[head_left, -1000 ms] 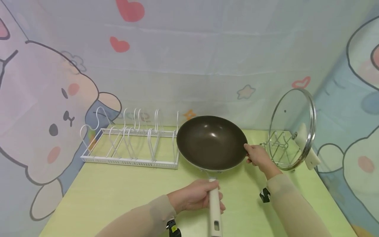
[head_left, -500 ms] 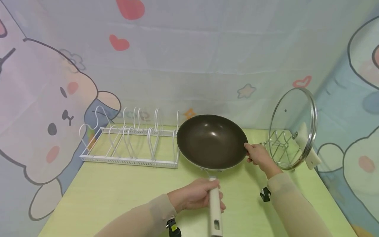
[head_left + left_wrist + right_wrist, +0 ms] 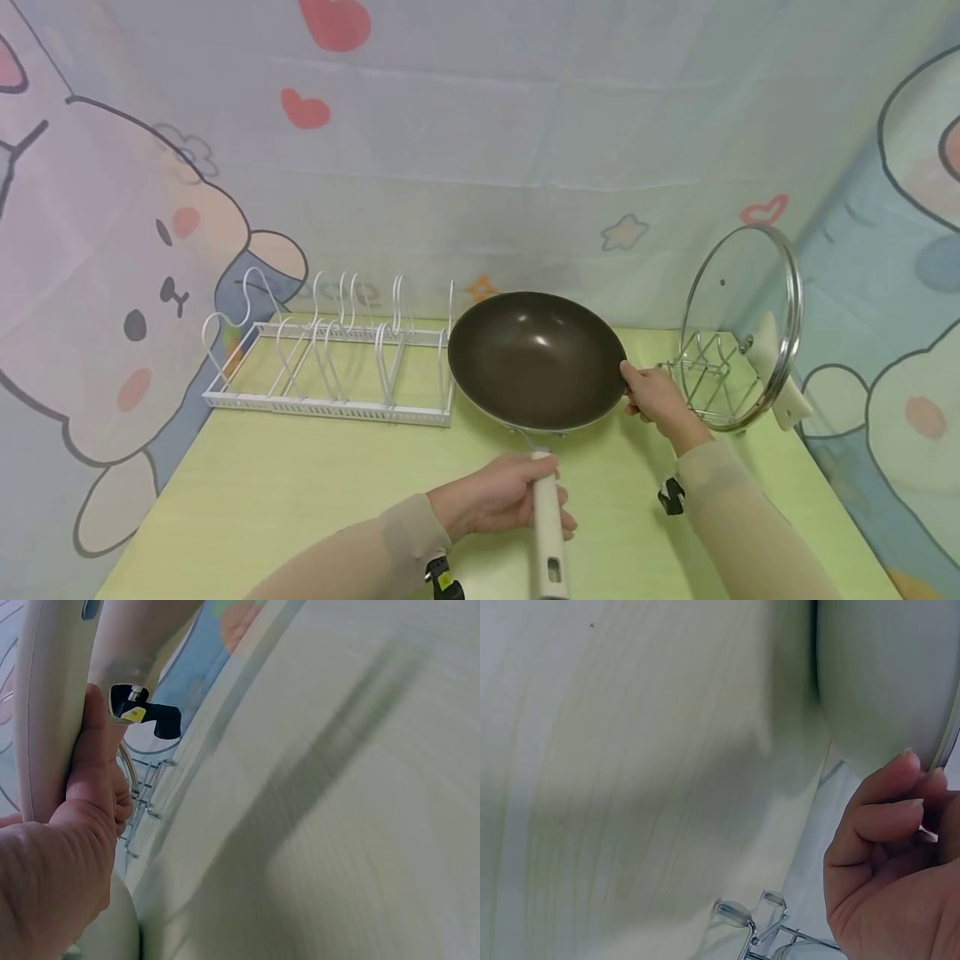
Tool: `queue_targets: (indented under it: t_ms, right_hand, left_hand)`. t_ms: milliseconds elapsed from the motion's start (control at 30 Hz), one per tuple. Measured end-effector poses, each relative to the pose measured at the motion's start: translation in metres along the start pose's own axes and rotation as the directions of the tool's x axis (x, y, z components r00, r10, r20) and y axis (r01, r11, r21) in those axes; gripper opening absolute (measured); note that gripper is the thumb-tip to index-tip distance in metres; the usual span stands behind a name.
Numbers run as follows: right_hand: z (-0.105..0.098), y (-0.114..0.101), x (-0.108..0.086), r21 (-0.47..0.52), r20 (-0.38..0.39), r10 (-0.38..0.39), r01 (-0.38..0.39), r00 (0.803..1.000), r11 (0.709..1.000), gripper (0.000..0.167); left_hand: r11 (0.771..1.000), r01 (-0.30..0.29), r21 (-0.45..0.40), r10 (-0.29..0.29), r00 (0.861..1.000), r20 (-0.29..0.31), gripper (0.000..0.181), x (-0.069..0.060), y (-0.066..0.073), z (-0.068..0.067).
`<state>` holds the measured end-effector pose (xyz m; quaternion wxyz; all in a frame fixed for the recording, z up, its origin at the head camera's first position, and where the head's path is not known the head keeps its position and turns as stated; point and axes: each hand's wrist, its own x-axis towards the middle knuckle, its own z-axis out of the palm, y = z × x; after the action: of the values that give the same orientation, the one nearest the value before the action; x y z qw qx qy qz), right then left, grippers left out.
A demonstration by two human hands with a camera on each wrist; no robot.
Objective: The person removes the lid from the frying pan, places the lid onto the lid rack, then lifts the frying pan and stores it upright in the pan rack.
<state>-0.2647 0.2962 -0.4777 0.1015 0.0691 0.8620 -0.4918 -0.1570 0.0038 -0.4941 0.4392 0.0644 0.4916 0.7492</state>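
"So, has anything just been changed?"

"Very little. The nonstick wok [image 3: 537, 358] has been kept where it was, tilted with its dark inside toward the camera; perhaps the cream handle [image 3: 551, 533] has been nudged slightly rightward. The work may be judged paused in a steady hold."

"And how is it gripped?"

"By both hands: the handle is clasped by the left hand [image 3: 501, 496], thumb on top, and the right side of the rim is pinched by the right hand [image 3: 658, 400]."

"Where is it placed?"

"Just beside the right end of the white pan rack [image 3: 322, 409], with the glass lid [image 3: 738, 325] propped upright farther right. Whether the table [image 3: 315, 475] is touched by the base cannot be told."

"Can any writing be read?"

"None. No brand is shown on the wok. Lettering on the backdrop [image 3: 480, 150] is partly screened by the rack, and the yellow label [image 3: 135, 714] on a wrist mount is too small."
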Motion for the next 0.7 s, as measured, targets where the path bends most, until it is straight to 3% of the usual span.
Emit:
queue_targets:
  t_ms: [167, 333, 533, 700]
  right_hand:
    - [0.005, 0.001, -0.015, -0.009, -0.005, 0.023, -0.023, 1.0, 1.0, 0.073]
    - [0.014, 0.002, -0.05, 0.009, 0.004, 0.051, -0.052, 0.999, 0.999, 0.082]
    - [0.032, 0.012, -0.094, 0.089, 0.082, 0.061, -0.069, 0.995, 0.994, 0.075]
    - [0.05, 0.025, -0.118, 0.132, 0.142, 0.09, -0.109, 0.986, 0.985, 0.071]
  left_hand:
    - [0.999, -0.013, -0.029, 0.012, 1.0, -0.022, 0.027, 0.002, -0.004, -0.002]
    - [0.998, -0.03, -0.057, 0.025, 0.997, -0.075, 0.046, 0.003, -0.009, -0.006]
    - [0.997, -0.037, -0.072, 0.03, 0.994, -0.104, 0.057, 0.002, -0.008, -0.01]
    - [0.997, -0.039, -0.067, 0.033, 0.995, -0.091, 0.061, 0.002, -0.006, -0.009]
